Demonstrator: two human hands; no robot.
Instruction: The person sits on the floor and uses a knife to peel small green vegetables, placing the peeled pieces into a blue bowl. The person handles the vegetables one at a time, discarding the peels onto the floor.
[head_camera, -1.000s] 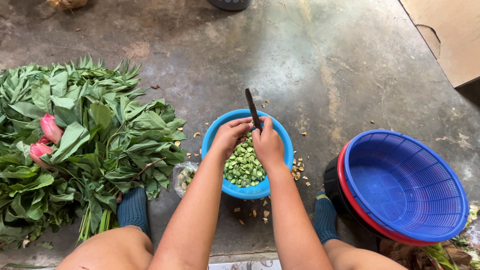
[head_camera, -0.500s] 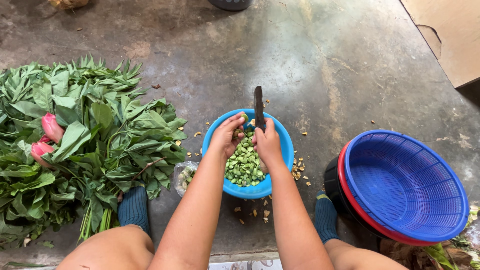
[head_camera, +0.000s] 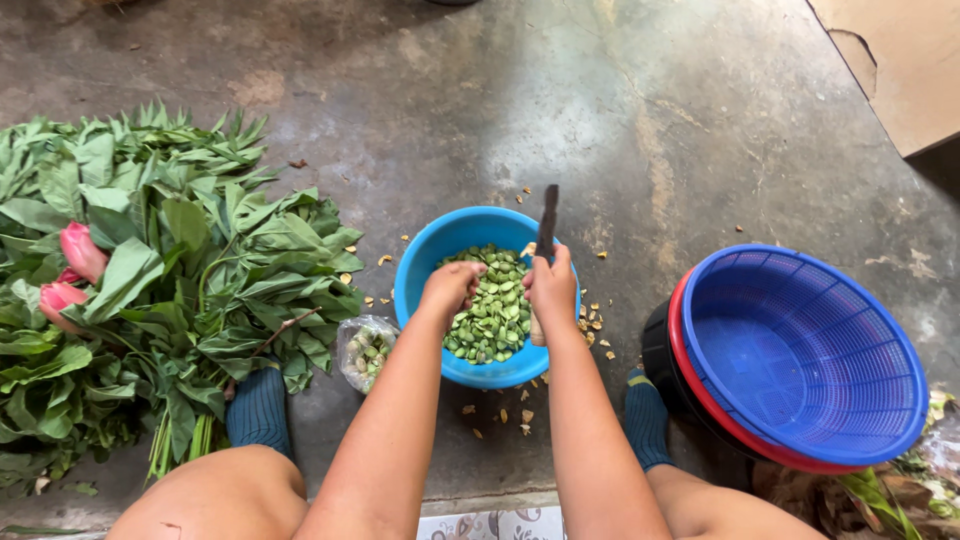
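While right hand (head_camera: 552, 288) grips knife (head_camera: 546, 222), left fingers (head_camera: 462, 280) among beans (head_camera: 495, 310), blue bowl (head_camera: 440, 240).

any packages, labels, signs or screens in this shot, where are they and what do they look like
Clear plastic bag: on the concrete floor just left of the blue bowl, beside the person's left forearm; small, crumpled, see-through, with pale green pieces inside.
Cardboard sheet: top right corner, flat, plain tan, cut off by the frame edge; whether it is part of a box cannot be told.
No labels, signs or screens in view.
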